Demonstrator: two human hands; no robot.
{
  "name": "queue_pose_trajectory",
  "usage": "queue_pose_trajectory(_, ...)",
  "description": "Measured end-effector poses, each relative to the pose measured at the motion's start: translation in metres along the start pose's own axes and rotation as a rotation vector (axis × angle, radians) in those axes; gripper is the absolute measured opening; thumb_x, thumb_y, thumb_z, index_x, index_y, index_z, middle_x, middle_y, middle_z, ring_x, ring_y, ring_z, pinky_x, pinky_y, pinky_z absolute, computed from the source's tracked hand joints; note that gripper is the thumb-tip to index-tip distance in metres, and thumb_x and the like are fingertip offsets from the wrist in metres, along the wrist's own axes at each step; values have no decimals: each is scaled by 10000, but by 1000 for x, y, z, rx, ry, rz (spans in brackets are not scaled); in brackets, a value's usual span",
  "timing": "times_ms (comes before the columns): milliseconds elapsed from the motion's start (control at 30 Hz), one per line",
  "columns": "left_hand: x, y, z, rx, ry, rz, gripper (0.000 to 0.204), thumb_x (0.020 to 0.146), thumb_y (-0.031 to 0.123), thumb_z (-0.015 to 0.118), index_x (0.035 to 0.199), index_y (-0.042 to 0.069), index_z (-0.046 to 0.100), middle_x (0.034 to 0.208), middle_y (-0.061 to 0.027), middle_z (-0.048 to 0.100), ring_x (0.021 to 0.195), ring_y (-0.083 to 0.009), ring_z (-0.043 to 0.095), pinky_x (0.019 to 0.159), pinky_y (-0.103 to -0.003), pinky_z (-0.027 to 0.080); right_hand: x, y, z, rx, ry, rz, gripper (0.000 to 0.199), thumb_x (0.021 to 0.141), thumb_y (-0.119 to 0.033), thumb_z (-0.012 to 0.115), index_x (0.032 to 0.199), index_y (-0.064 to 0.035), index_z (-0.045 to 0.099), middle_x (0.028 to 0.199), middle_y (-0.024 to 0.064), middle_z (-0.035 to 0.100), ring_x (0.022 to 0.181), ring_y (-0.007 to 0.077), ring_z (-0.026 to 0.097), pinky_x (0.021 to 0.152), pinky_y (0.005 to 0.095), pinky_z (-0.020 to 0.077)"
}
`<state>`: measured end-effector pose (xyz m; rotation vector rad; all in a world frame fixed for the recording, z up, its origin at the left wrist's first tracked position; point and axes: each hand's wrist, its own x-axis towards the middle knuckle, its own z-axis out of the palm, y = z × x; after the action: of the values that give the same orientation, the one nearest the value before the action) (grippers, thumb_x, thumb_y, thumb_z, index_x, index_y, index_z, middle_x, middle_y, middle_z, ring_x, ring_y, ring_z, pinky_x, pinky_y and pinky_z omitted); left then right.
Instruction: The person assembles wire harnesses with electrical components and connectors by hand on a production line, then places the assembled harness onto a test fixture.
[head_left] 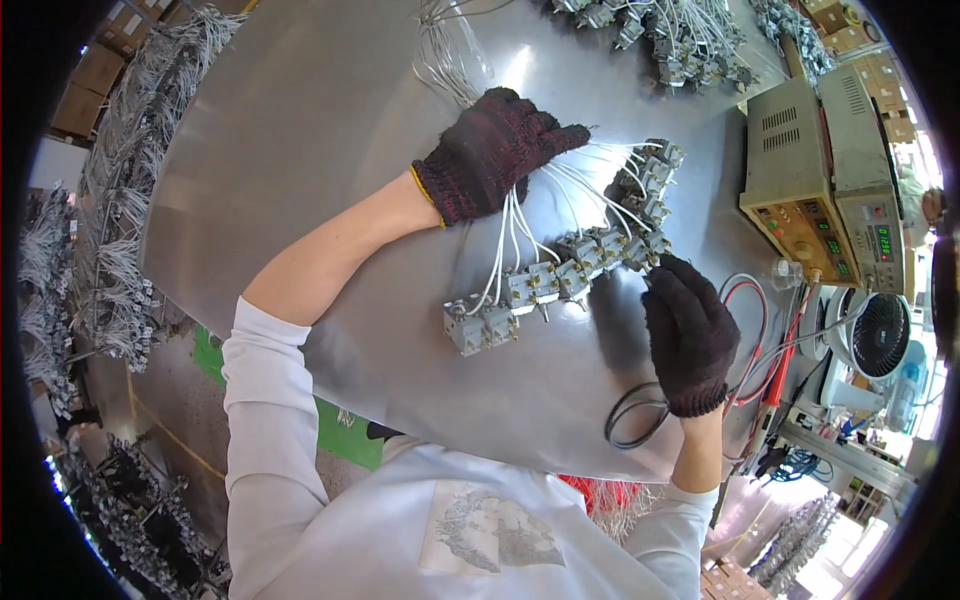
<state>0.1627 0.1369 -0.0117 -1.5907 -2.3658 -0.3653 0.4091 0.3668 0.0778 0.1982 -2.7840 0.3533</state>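
Note:
My left hand (pixel 495 155), in a dark knitted glove, is closed around a bundle of white wires (pixel 512 232). The wires fan out to several small grey metal-cased components with brass-coloured terminals (pixel 532 285), lying in a bent row on the metal table. My right hand (pixel 692 335), also gloved, is at the right of that row. Its fingers are bent together, with the tips against or just beside a grey component (pixel 646 250). What the right fingers pinch, if anything, is hidden. A black cable (pixel 625 412) loops out beside the right hand.
Two bench testers with lit green displays (pixel 815 225) stand at the table's right, with red leads (pixel 765 320) below. A white fan (pixel 872 332) is beyond them. More wired components (pixel 690 50) lie at the far edge. Bundles hang on racks (pixel 130 200) at left.

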Motion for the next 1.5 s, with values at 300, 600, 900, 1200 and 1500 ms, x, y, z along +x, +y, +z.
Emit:
queue_pose_trajectory(300,-5,8,-4,85,42,8,814,827,385,806,1565,150,554,1098,-66,727,1031,-266,695,950,-437,506,10,-19,13,329,92,216,258,930,-7,803,1177,-75,775,1183,178,786,1013,338,785,874,387,626)
queue_pose_trajectory(600,-8,3,-2,133,92,20,751,883,369,734,1566,119,551,1085,-75,719,995,-262,685,926,-431,488,24,-21,6,-2,18,-51,324,886,-51,834,1199,-103,772,1206,146,785,934,358,786,787,423,637)
queue_pose_trajectory(900,-8,9,-1,192,99,-44,636,914,300,679,1520,127,589,1056,-70,704,983,-249,683,924,-439,489,30,-16,0,123,18,11,307,912,3,807,1206,-79,773,1215,160,786,971,320,795,832,388,636)
queue_pose_trajectory(1200,-9,6,3,214,92,-49,575,931,262,628,1491,131,613,1025,-61,704,937,-247,685,886,-435,493,28,-25,6,63,-12,-124,346,853,-1,832,1181,-83,760,1213,141,790,902,344,788,764,400,641)
queue_pose_trajectory(1500,-8,4,5,182,156,-56,577,928,268,633,1483,110,616,1013,-62,702,930,-251,684,877,-441,495,35,-15,-3,-76,-104,-277,395,821,-79,881,1200,-105,770,1240,125,792,905,331,787,752,422,631)
